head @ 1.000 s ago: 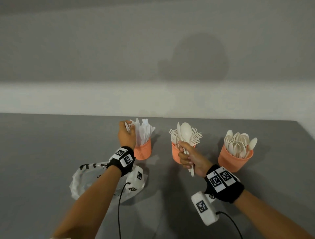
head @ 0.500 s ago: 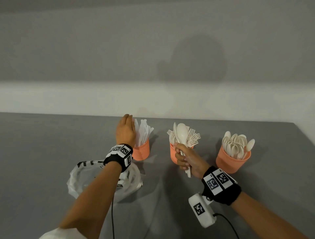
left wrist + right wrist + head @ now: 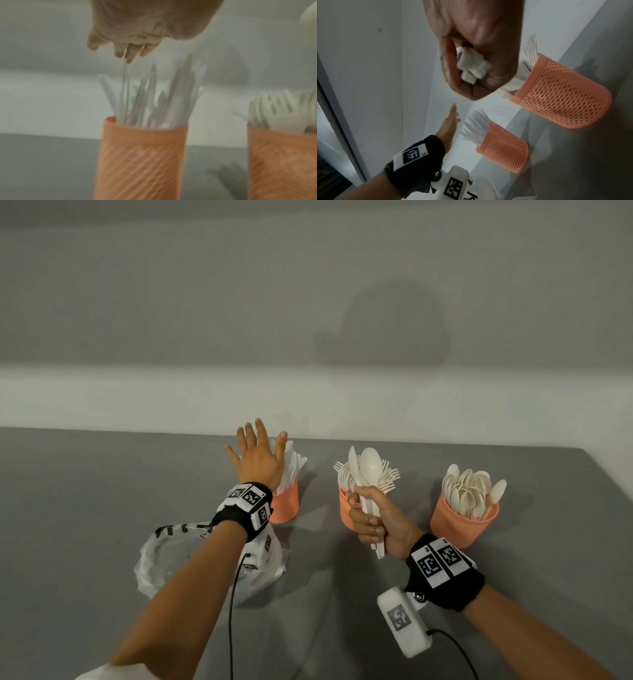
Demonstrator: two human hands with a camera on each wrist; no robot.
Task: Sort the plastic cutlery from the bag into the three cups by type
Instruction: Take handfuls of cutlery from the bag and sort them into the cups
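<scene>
Three orange mesh cups stand in a row on the grey table. The left cup holds white knives, the middle cup forks, and the right cup spoons. My left hand hovers flat over the knife cup with fingers spread and holding nothing. My right hand grips a bundle of white spoons upright by the handles, in front of the middle cup. The handle ends stick out of my fist. The crumpled plastic bag lies under my left forearm.
The wall runs just behind the cups. The table's right edge lies past the spoon cup. Wrist cameras and their cables hang below both forearms.
My left hand let go of the knife it held at the left cup and has opened flat above it. The right hand stays gripped on the spoons.
</scene>
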